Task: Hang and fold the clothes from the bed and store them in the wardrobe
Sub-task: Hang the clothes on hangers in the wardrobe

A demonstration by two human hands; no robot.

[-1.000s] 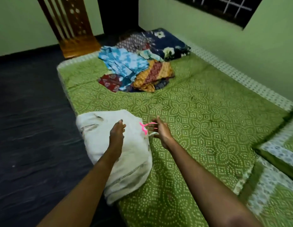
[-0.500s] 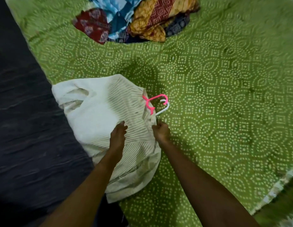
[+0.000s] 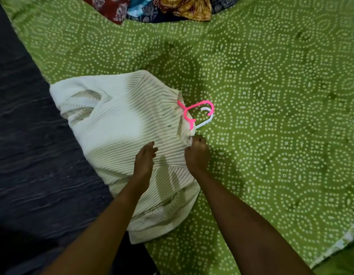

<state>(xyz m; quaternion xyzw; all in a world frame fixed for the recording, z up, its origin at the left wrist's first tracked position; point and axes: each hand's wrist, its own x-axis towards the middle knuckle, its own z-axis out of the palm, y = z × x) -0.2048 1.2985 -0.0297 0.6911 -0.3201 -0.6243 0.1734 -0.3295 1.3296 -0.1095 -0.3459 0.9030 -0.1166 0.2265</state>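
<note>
Green bedspread (image 3: 271, 96) bears a cream sweater (image 3: 116, 124), left hand (image 3: 143, 161) flat on it, right hand (image 3: 197, 153) pinching its neckline.

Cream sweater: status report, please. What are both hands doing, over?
Left hand flat on cream sweater. Right hand pinches its neck edge by pink hanger. Clothes pile far off, not in way.

I see the cream garment (image 3: 120, 124) at centre left as soft, ribbed knit cloth with a matt surface. The pink hanger (image 3: 187, 115) and white hanger (image 3: 205, 122) at its neck look like smooth, slightly glossy plastic. The green bedsheet (image 3: 271, 96) is matt printed cloth. The floor (image 3: 23, 135) at left looks dark and faintly streaked.
</note>
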